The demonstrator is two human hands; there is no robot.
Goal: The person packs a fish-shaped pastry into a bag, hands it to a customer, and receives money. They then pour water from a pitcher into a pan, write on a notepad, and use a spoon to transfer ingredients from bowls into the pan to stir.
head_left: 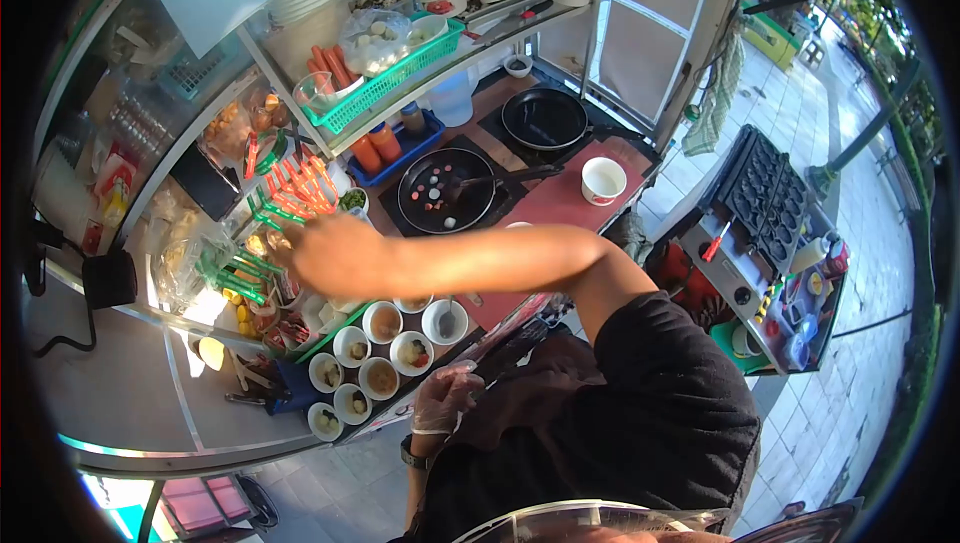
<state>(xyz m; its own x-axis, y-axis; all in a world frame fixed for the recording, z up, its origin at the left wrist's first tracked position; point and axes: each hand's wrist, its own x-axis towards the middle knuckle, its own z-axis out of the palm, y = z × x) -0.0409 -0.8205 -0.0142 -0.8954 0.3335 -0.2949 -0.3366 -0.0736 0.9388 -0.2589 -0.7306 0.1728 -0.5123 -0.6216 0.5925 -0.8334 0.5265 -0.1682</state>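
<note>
The right hand (pixel 340 255) reaches across the stall, over the crowded bins of food, with orange-and-white sticks (pixel 305 183) just beyond it and green sticks (pixel 245 278) beside it. Its fingertips are hidden under the back of the hand, so I cannot tell whether they hold anything. The left hand (pixel 447 398), in a clear glove, hangs half curled near the counter's edge; its pinch is too small to read. Close to it stand the white cups (pixel 430 322), several with food or broth inside.

The likeliest trouble is a spill: the cups stand close together, and a dip of the right forearm or a nudge from the left hand could tip one. A tug at one stick could drag its neighbours out. The pan (pixel 478 205) beyond the forearm holds food pieces, and a careless swing could knock its handle.
</note>
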